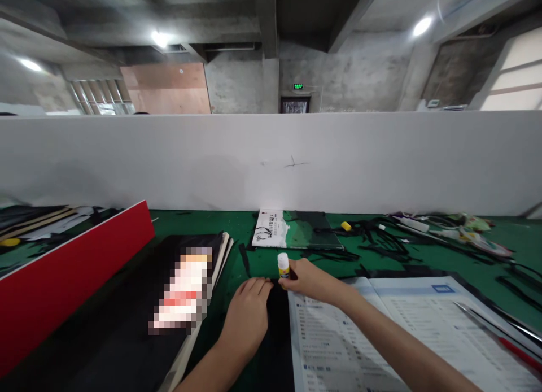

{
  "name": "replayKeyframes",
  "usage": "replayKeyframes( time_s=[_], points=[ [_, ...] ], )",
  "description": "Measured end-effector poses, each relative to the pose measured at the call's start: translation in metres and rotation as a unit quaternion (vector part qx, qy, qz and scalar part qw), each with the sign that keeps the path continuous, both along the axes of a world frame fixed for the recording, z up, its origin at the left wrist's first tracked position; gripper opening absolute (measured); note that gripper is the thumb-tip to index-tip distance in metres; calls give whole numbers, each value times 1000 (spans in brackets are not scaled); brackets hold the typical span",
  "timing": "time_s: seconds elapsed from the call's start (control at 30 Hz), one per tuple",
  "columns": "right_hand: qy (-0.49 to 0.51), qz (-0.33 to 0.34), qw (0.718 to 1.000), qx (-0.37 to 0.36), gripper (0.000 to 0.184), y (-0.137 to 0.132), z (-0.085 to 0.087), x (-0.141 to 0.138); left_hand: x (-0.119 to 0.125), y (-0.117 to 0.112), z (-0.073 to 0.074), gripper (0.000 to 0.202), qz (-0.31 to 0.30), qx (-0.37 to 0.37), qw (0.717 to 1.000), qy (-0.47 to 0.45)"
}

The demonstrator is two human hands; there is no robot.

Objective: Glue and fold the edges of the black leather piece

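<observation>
My right hand (302, 278) grips a glue stick (283, 266) with a white top end and a yellow label, held upright at the far left corner of an open book (322, 335). The end facing down is hidden. Black paper (279, 335) shows along the left and far edges of the book. My left hand (250, 307) rests on that black paper left of the glue stick, its fingers laid out over the far edge and holding nothing.
Black sheets (97, 318) with a blurred-out patch lie left, beside a red panel (84, 245). A thin booklet (305, 231), a small yellow piece (346, 226) and black scraps (381, 245) lie beyond. Tweezers (483, 318) rest on the book. A white partition (190, 160) stands behind.
</observation>
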State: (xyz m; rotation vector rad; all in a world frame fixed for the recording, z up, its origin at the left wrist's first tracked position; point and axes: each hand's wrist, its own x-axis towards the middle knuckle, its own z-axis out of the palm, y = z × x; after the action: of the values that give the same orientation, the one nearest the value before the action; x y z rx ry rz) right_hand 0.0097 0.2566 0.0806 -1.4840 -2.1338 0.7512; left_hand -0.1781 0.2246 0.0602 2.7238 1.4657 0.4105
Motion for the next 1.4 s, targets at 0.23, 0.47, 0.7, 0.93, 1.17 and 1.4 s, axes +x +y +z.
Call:
replayKeyframes(
  time_s=[0.23,0.47,0.7,0.93,1.17,1.4],
  points=[
    [-16,-11,1000,12,14,-4,12,6,1,0,0,44,-2,8,1000,0],
    [-7,-17,1000,10,12,-4,0,-11,0,-1,0,43,-6,8,1000,-4],
    [-79,-73,994,24,12,-7,13,-3,0,-1,-1,43,-5,12,1000,-12],
    [-63,-65,996,17,12,-4,7,-6,0,-2,1,49,-2,20,1000,-15],
    [-78,-96,992,3,15,0,4,7,0,-1,-3,48,-4,28,1000,-8],
    [-57,-90,994,2,14,1,-1,8,0,-1,-3,47,-10,24,1000,-6]
  ],
)
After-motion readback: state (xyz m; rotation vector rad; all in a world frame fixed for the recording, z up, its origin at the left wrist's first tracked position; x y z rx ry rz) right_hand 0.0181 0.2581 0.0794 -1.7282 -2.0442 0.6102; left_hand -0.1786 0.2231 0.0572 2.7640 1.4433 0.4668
